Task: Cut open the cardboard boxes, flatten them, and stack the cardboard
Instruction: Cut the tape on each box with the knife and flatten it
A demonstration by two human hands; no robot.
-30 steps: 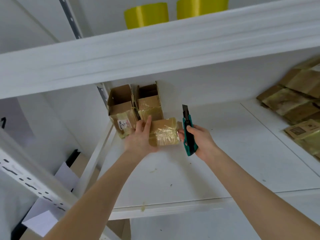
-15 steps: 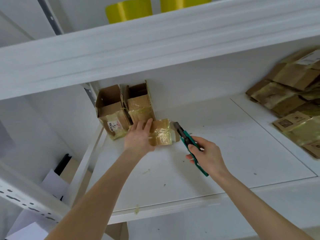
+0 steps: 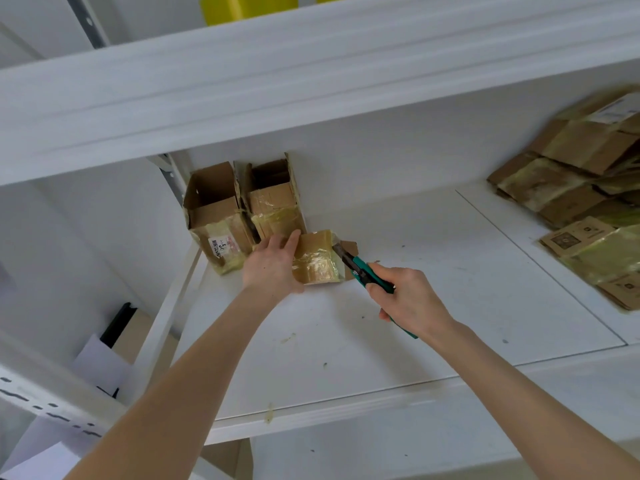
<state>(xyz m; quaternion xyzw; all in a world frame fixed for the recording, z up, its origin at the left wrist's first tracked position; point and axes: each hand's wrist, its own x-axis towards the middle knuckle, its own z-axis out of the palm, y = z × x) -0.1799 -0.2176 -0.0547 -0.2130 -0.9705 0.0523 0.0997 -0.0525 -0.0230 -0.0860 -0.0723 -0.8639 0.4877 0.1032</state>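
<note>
White shelf (image 3: 346, 358), scuffed, w/ dark specks (image 3: 363, 317) & a yellowish smear (image 3: 288, 338) on the near side of both sets of fingers. Taped box (image 3: 317, 261) lies on it betw. left fingers (image 3: 289, 241) & right fingers (image 3: 391, 271), partly under the left ones. Two open boxes (image 3: 214, 216) stand upright just beyond left fingers, side by side, at back-left corner. Well right of right fingers: flat cardboard (image 3: 571, 195) piled on adjoining board (image 3: 519, 244).

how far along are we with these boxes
Done: a pile of flattened cardboard lies at the right. In hand: the left hand holds a taped box while the right hand sets the knife against its end. Left: that box and two open boxes standing at the back, not yet flattened.
</note>
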